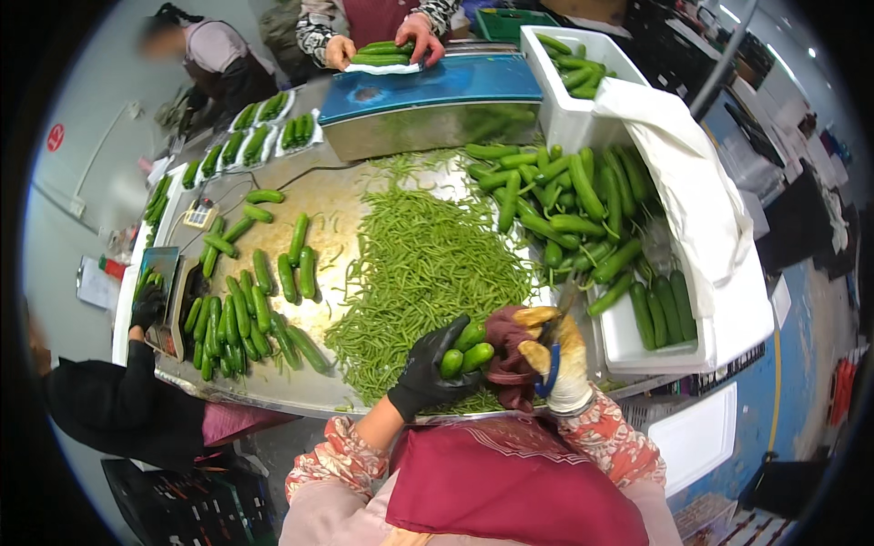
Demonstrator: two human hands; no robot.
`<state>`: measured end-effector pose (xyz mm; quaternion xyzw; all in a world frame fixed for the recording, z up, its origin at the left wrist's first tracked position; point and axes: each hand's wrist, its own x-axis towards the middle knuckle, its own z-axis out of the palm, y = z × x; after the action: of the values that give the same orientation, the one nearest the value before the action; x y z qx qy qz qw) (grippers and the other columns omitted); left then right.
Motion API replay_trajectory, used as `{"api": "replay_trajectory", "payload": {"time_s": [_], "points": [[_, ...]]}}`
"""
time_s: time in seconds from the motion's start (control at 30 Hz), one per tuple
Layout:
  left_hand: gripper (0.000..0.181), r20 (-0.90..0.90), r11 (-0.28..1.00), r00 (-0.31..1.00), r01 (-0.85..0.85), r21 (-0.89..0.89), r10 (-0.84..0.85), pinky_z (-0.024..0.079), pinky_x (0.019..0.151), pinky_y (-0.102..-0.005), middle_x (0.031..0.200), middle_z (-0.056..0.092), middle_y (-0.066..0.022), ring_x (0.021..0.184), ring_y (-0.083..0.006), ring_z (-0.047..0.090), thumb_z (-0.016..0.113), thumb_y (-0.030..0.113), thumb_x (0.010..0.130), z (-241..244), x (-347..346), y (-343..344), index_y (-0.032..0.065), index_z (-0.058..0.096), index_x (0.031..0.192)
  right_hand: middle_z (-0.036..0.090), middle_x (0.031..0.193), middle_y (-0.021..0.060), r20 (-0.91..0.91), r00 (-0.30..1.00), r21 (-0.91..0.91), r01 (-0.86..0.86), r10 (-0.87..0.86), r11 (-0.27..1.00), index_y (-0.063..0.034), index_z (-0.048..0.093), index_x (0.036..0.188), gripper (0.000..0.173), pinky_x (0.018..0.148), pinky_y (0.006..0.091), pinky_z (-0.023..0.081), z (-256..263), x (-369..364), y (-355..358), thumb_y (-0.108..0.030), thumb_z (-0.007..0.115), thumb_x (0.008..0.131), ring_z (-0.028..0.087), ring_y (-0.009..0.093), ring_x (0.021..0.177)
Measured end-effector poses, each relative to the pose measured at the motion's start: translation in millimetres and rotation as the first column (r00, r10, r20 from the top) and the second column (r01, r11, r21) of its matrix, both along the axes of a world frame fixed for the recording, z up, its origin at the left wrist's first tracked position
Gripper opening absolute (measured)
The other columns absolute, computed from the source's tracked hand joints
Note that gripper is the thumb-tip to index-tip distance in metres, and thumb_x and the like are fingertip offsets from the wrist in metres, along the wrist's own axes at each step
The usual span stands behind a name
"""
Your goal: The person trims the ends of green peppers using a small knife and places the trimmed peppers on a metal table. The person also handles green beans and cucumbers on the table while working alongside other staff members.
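Note:
My left hand [437,368], in a black glove, grips several small cucumbers [467,356] by their sides, their ends towards the right. My right hand [556,355], in a stained white and yellow work glove, holds scissors [548,372] with blue handles, the blades pointing up and away, together with a dark red cloth [511,358] that touches the cucumbers' ends. Beneath and beyond both hands spreads a pile of thin green trimmings or beans [437,273]; which of the two I cannot tell. A heap of cucumbers [580,198] lies beyond my right hand.
A white foam box [703,362] holding cucumbers stands at right, another foam box [570,119] farther back. Loose cucumbers [232,321] lie left on the metal table [328,239]. A co-worker's gloved hand [148,307] is at left; another co-worker's hands [420,37] hold packed cucumbers across the table.

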<state>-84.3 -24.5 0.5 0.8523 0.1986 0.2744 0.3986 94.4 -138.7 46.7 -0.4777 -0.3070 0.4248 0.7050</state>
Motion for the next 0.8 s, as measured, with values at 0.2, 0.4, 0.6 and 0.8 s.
{"api": "replay_trajectory", "payload": {"time_s": [0.2, 0.4, 0.6, 0.8], "points": [[0.078, -0.02, 0.996, 0.999, -0.026, 0.087, 0.028, 0.047, 0.087, -0.0419, 0.113, 0.061, -0.0183, 0.1, -0.0354, 0.06, 0.078, 0.025, 0.066, -14.9, 13.5, -8.7, 0.0003, 0.045, 0.132, 0.057, 0.122, 0.0068, 0.181, 0.983, -0.136, -0.004, 0.028, 0.991, -0.0025, 0.051, 0.123, 0.046, 0.094, 0.0286, 0.042, -36.7, -12.4, 7.1, -0.001, 0.068, 0.08, 0.052, 0.015, 0.11], [0.071, 0.007, 0.988, 0.996, -0.088, 0.125, 0.088, 0.049, 0.079, -0.0427, 0.102, 0.063, -0.0174, 0.089, -0.0356, 0.062, 0.075, 0.022, 0.068, -22.5, 19.0, -9.1, -0.0016, 0.047, 0.128, 0.058, 0.121, 0.0067, -0.027, 1.0, -0.106, -0.01, 0.007, 0.994, -0.0019, 0.051, 0.124, 0.043, 0.093, 0.0264, 0.044, -49.5, -14.3, 12.8, 0.001, 0.066, 0.083, 0.052, 0.014, 0.111], [0.075, -0.088, 0.996, 0.993, -0.084, -0.008, 0.083, 0.048, 0.088, -0.0401, 0.115, 0.059, -0.02, 0.105, -0.0343, 0.059, 0.076, 0.019, 0.067, -23.3, 20.5, -12.5, -0.0014, 0.044, 0.132, 0.061, 0.114, 0.0057, -0.207, 0.975, -0.09, 0.062, -0.08, 0.994, -0.0004, 0.055, 0.117, 0.035, 0.09, 0.0241, 0.045, -76.2, -14.2, 25.0, 0.005, 0.063, 0.084, 0.056, 0.012, 0.102], [0.072, 0.044, 0.993, 0.996, -0.079, 0.087, 0.076, 0.051, 0.08, -0.0413, 0.105, 0.062, -0.0188, 0.091, -0.0351, 0.063, 0.077, 0.024, 0.069, -22.4, 19.1, -9.5, -0.0033, 0.046, 0.128, 0.061, 0.113, 0.0043, -0.114, 0.982, -0.102, 0.139, -0.15, 0.985, -0.0008, 0.055, 0.116, 0.035, 0.083, 0.0187, 0.044, -80.2, -10.6, 18.5, 0.006, 0.063, 0.082, 0.056, 0.008, 0.096]]}}
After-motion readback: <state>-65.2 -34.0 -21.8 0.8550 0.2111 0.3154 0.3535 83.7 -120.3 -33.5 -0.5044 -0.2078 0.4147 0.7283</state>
